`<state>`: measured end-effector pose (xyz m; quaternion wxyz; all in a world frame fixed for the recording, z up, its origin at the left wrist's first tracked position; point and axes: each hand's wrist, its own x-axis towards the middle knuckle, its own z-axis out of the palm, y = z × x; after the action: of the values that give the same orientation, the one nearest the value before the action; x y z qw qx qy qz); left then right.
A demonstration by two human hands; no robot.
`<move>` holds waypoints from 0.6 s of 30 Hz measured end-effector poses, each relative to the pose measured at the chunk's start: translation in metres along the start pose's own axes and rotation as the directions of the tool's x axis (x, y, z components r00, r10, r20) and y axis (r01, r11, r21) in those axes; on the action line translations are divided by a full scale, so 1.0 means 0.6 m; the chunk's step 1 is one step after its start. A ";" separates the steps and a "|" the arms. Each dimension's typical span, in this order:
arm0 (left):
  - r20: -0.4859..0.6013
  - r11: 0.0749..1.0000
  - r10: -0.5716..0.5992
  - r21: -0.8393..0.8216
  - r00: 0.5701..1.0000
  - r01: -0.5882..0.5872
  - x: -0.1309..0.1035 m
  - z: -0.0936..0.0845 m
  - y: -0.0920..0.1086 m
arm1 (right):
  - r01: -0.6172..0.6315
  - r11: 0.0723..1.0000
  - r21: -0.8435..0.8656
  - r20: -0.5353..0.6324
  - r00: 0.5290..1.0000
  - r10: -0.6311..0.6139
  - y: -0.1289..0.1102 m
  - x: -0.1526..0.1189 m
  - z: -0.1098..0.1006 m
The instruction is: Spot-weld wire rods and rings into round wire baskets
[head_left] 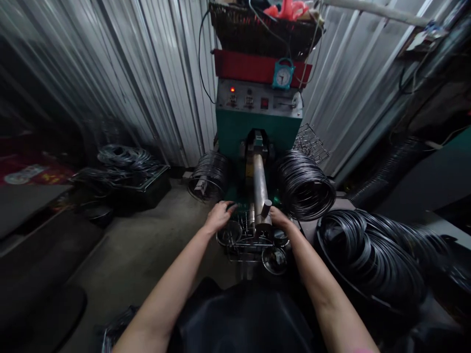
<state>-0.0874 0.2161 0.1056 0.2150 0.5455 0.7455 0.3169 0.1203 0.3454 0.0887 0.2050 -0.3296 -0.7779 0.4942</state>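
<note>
Left grip [221, 215] out at the rack's left side, fingers loosely curled, and whether they clasp wire I can't tell! Right grip [278, 217] across from it, fingertips hidden behind the metal cylinder [260, 184], so its hold can't be told either. Between and just below them sits the wire rack [250, 243], low under the cylinder's near end, round wire rings at its sides. Flanking the cylinder, a left wire coil [210, 169] and a bigger right wire coil [307, 184]; behind, the green machine [235, 128], red lamp [232, 89] glowing!

Both arms [184, 277] reach forward, left grip [220, 216] curled, right grip [278, 217] partly hidden
</note>
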 end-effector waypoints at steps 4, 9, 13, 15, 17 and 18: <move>0.198 0.987 0.065 -0.159 0.978 -0.033 -0.061 -0.013 -0.063 | -0.040 0.999 0.026 -0.023 0.999 0.040 0.011 -0.006 -0.021; 0.210 0.939 0.086 -0.342 0.974 -0.009 -0.102 0.027 -0.103 | -0.069 0.995 0.073 -0.060 0.996 0.073 0.015 -0.027 -0.021; 0.176 0.945 0.174 -0.307 0.969 -0.114 -0.121 0.029 -0.080 | -0.080 0.990 0.120 -0.043 0.995 0.086 0.004 -0.049 -0.013; 0.220 0.928 0.361 -0.182 0.906 -0.325 -0.153 0.013 -0.055 | -0.082 0.986 0.142 -0.025 0.996 0.086 -0.006 -0.068 -0.009; 0.322 0.824 0.535 0.005 0.781 -0.566 -0.203 -0.011 -0.024 | -0.094 0.978 0.186 -0.011 0.995 0.098 -0.017 -0.095 -0.002; 0.371 0.764 0.568 0.095 0.735 -0.639 -0.233 -0.026 -0.010 | -0.111 0.969 0.221 -0.001 0.993 0.114 -0.022 -0.111 0.003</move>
<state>-0.0579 0.0784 0.1088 0.1572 0.8224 0.5112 0.1941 0.1613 0.2926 0.1002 0.2172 -0.3519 -0.6969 0.5859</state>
